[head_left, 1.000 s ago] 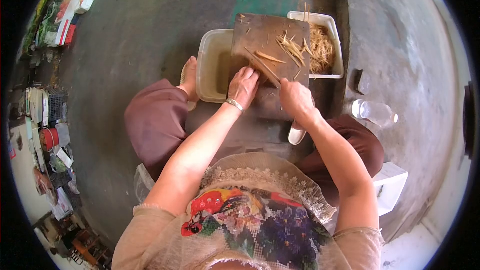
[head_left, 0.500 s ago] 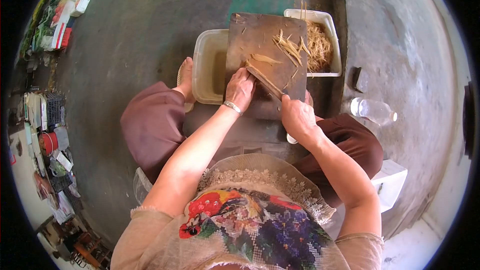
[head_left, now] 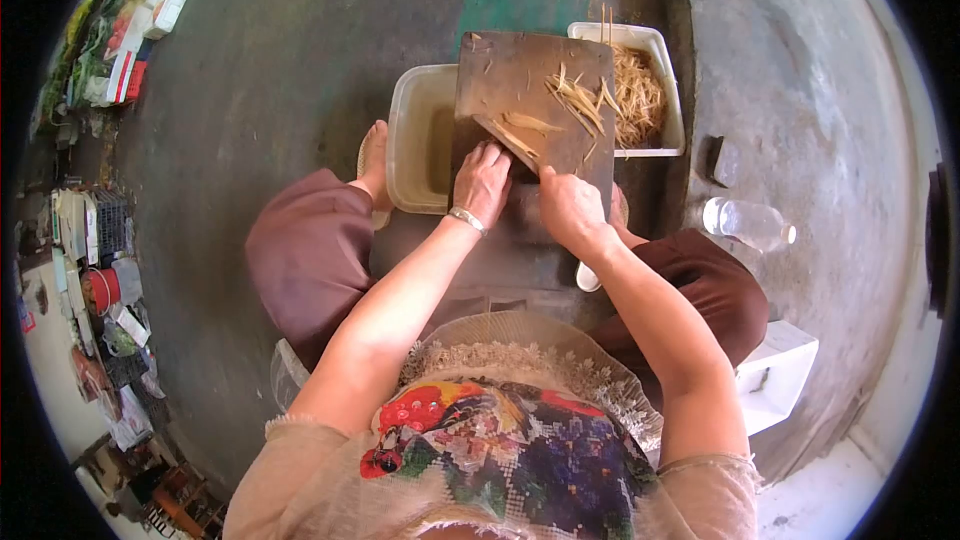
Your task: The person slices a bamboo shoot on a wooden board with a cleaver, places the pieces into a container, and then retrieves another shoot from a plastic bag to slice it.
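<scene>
A dark wooden board (head_left: 530, 70) lies in front of me with tan strips (head_left: 578, 98) scattered on its upper right and a flat tan piece (head_left: 532, 123) nearer the middle. My right hand (head_left: 572, 206) is wrapped round the handle end of a knife (head_left: 508, 142), whose blade slants up and left across the board. At the blade's lower left, my left hand (head_left: 483, 182) rests on the board with its fingers bent together; what they press on is hidden beneath them and the blade.
A pale plastic tub (head_left: 400, 140) stands left of the board, and a white tub (head_left: 672, 125) of shredded strips (head_left: 636, 95) to its right. Farther right are a dark block (head_left: 722, 161), a clear bottle (head_left: 750, 223) and a white box (head_left: 780, 380). Crates and goods line the far left.
My right hand has moved left with the knife, so the blade now reaches farther up and left. My left hand has barely moved.
</scene>
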Demonstrator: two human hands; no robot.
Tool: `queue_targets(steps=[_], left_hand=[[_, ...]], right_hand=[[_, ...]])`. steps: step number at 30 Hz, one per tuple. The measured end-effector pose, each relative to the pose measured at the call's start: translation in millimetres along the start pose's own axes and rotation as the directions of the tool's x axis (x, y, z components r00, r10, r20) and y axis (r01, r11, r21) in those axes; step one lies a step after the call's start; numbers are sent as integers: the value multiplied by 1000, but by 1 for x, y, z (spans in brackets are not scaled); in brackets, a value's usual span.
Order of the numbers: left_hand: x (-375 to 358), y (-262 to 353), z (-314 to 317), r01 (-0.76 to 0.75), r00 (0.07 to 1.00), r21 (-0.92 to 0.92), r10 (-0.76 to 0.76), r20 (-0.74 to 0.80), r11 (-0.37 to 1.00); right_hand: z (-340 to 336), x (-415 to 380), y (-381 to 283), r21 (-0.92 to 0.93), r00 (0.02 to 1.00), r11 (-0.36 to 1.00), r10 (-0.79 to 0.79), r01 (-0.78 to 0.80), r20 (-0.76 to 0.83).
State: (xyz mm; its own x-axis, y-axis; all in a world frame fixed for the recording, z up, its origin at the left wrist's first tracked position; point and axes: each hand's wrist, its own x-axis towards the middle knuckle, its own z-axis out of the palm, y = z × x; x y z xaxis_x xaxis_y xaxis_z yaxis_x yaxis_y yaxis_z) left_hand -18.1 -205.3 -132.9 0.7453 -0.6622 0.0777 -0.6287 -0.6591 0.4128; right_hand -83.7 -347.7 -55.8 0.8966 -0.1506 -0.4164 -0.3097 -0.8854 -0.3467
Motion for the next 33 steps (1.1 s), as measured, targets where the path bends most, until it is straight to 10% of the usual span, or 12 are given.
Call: queue_targets(steps=[5,33], left_hand=[[1,1,6,-88,967,-29,79,-243,996],[-2,-1,7,-22,990,-41,16,-140,999]], right_hand=[[-11,-38,18,-22,997,997,-75,76,25],[-1,-1,4,33,999,999,-34,35,-13]])
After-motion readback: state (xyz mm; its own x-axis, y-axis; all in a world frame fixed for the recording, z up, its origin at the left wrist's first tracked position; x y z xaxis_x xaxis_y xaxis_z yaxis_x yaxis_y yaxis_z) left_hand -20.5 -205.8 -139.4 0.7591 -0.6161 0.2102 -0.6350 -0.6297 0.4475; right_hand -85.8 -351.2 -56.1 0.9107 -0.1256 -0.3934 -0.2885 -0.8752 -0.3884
